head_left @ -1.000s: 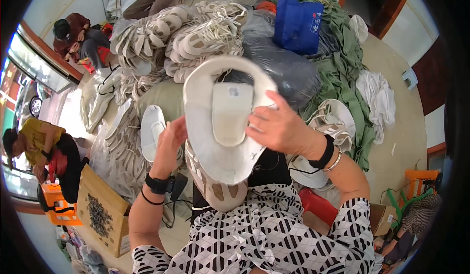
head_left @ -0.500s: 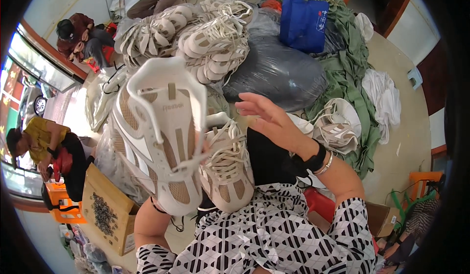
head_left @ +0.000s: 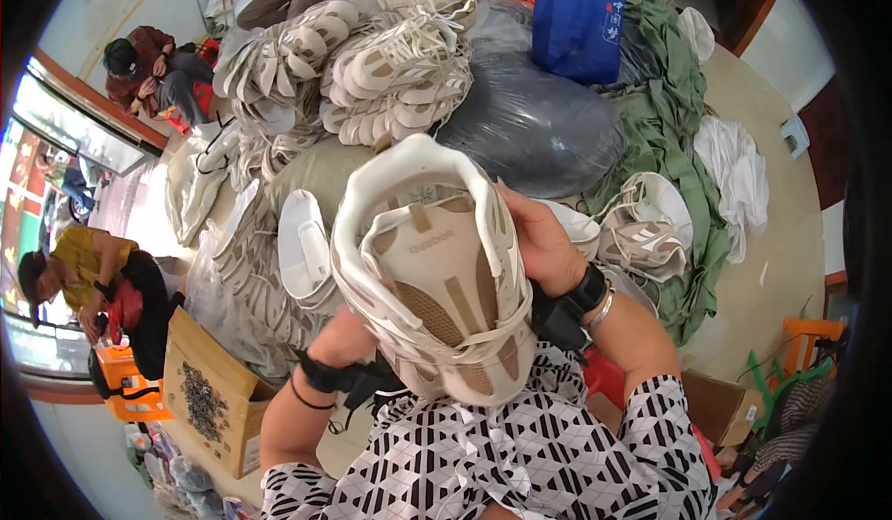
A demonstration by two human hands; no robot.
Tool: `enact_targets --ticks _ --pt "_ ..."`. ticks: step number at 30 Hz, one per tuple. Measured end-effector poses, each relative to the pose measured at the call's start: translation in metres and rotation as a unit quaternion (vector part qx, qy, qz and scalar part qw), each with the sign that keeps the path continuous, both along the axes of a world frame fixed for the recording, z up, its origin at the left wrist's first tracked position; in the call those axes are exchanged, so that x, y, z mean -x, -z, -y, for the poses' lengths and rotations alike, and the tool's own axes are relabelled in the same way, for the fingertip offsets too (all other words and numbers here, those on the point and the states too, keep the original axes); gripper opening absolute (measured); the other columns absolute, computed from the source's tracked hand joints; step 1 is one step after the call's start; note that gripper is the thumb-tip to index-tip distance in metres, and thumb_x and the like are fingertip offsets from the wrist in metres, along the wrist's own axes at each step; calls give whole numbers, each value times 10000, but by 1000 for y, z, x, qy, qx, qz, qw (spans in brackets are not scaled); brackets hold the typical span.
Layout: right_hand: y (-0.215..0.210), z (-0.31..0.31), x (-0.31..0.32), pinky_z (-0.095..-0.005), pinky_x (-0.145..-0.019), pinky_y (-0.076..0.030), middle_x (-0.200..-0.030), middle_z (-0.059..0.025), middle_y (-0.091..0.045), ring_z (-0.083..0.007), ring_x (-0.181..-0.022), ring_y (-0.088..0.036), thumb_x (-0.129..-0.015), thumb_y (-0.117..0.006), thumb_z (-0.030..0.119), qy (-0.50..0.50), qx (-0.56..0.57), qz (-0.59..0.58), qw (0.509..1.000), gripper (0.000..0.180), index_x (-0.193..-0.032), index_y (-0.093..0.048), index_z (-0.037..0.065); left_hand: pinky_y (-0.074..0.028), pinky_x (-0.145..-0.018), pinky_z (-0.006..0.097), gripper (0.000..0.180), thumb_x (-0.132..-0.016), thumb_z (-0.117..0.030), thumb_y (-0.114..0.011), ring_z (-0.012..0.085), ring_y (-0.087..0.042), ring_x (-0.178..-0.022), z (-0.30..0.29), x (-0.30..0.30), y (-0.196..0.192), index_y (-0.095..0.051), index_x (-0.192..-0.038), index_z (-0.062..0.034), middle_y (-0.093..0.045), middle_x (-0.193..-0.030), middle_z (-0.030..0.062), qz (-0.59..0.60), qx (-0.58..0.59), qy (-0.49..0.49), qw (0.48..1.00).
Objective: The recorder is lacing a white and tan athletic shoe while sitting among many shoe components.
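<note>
In front of my chest is a beige and white sneaker upper (head_left: 437, 278), its padded collar up and its toe toward me. A second layer appears to lie against it; I cannot tell how the two join. My right hand (head_left: 548, 246) grips the right side of the collar, some fingers hidden behind it. Low on the left side, my left hand (head_left: 346, 336) holds the upper, its fingers mostly hidden underneath. Just left of it, a white-lined sneaker upper (head_left: 305, 246) leans beside a row of stacked uppers (head_left: 255, 264).
Piled sneaker uppers (head_left: 395, 74) lie ahead, beside a dark plastic bag (head_left: 530, 130) and a blue bag (head_left: 578, 27). More uppers (head_left: 646, 236) sit at right on green cloth (head_left: 664, 148). A cardboard box (head_left: 237, 381) with small dark pieces stands left. Other people sit nearby.
The upper in my left hand has moved right and down to the middle. My right hand, open in the air before, has come to grip its collar. The separate upper at my lap no longer shows apart.
</note>
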State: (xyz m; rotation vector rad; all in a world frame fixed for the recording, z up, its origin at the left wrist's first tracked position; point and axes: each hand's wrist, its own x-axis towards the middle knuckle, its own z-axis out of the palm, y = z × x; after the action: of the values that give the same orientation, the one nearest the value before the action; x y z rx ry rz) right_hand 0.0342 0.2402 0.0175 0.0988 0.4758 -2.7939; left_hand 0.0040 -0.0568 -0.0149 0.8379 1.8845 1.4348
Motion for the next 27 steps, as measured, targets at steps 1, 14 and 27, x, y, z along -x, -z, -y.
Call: enact_targets --ticks 1,14,27 --pt "2 -3 0 -323 -953 -478 -1157 -78 -632 -162 -1037 -612 -960 -541 193 3 -11 -16 1000 299 -1200 -577 18 -521 -912 408 528 -978 -366 -487 209 -595 -1059 2 4 -20 -394 -1376 -31 -526 -1300 106 82 97 -18 992" --pt "14 33 -14 -279 -613 -543 -1088 -85 -558 -153 -965 -572 -929 -457 531 -76 -479 16 875 678 -1387 -377 38 -408 -941 287 483 -967 -304 -490 144 -518 -1083 -26 36 -40 -438 -1336 5 -555 -1197 71 128 -118 -298 939" --pt "-59 -18 -95 -342 -642 -428 -648 7 -579 -216 -657 -583 -803 -662 182 -19 -688 -435 580 77 -794 -646 108 -406 -994 376 713 -815 -233 -629 248 -386 -1289 -7 22 -43 -304 -1419 -42 -350 -1426 129 -85 10 -204 975"
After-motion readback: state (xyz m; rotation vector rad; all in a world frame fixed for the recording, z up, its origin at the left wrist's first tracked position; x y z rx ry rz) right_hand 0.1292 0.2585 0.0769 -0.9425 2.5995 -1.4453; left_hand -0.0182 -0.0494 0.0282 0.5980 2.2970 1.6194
